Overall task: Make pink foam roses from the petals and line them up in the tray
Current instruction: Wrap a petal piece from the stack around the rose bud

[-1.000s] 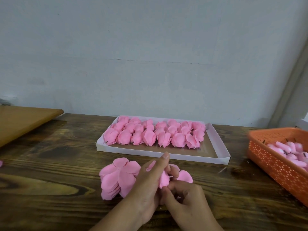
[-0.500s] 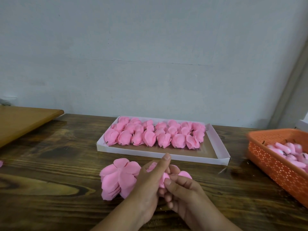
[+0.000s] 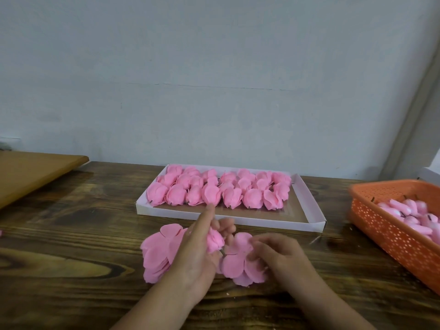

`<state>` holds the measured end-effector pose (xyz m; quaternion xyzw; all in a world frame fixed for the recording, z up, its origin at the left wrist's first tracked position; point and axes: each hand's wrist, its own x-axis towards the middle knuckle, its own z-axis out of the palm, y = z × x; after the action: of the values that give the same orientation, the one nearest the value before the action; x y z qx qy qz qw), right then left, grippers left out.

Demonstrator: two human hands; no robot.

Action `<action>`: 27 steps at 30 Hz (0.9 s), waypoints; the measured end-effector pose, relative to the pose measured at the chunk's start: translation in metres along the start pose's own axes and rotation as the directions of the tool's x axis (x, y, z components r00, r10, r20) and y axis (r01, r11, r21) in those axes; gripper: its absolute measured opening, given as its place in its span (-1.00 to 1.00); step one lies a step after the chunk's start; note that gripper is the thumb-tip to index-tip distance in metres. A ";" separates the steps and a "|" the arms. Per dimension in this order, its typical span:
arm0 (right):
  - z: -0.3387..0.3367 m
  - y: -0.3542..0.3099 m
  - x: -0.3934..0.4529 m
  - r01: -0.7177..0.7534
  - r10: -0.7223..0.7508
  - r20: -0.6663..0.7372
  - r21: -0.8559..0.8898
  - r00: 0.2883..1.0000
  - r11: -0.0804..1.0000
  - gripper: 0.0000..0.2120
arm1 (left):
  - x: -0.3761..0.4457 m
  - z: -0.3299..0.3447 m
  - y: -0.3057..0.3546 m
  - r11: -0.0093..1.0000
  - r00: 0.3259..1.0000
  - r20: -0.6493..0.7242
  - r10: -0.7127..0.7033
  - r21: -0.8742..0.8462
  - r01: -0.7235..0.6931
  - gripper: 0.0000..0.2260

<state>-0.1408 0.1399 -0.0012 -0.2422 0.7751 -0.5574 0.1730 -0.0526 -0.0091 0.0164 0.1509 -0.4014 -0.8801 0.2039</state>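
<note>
My left hand [image 3: 197, 253] holds a half-formed pink foam rose [image 3: 215, 239] just above the table, with the index finger stretched toward the tray. My right hand [image 3: 276, 252] rests on a flat flower-shaped petal piece [image 3: 238, 260] to the right of the rose, its fingers curled on the foam. A stack of flat pink petal pieces [image 3: 158, 252] lies left of my left hand. The white tray [image 3: 309, 222] behind holds several finished roses [image 3: 212, 186] in rows; its right end shows bare brown card.
An orange perforated basket [image 3: 390, 232] with pink rose cores stands at the right edge. A brown board [image 3: 35, 170] overhangs at the far left. A stray pink scrap [image 3: 0, 232] lies at the left edge. A pale wall backs the dark wooden table [image 3: 71, 234].
My right hand has left the rose and moved right and down onto a flat petal piece. My left hand still holds the rose and has shifted a little.
</note>
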 end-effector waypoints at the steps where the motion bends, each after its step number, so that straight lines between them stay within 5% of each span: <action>1: -0.006 0.004 0.003 0.055 -0.089 -0.120 -0.259 0.989 0.964 -0.89 | 0.002 -0.001 0.002 0.999 1.000 -0.018 0.004 -0.041 -0.004 -0.72; 4: -0.014 0.013 0.010 0.055 -0.183 -0.195 -0.525 0.964 0.849 -0.89 | 0.005 -0.003 0.003 0.998 0.999 -0.032 0.009 -0.068 -0.011 -0.74; 12: -0.008 0.027 0.010 0.086 -0.161 -0.058 -0.647 0.985 0.758 -0.76 | 0.004 0.000 0.002 0.998 1.000 -0.012 -0.007 -0.060 0.007 -0.78; 22: -0.002 0.019 0.009 0.138 -0.230 -0.122 -0.505 0.966 0.852 -0.85 | 0.004 0.000 0.001 0.999 0.998 -0.053 -0.020 -0.026 0.018 -0.70; 27: -0.005 0.008 0.008 0.010 -0.024 -0.129 -0.111 0.991 0.994 -0.93 | 0.004 0.000 0.001 1.000 0.999 -0.052 -0.015 -0.011 0.014 -0.65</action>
<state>-0.1518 0.1412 -0.0069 -0.2213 0.8122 -0.5298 0.1037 -0.0559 -0.0123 0.0167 0.1755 -0.3902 -0.8794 0.2087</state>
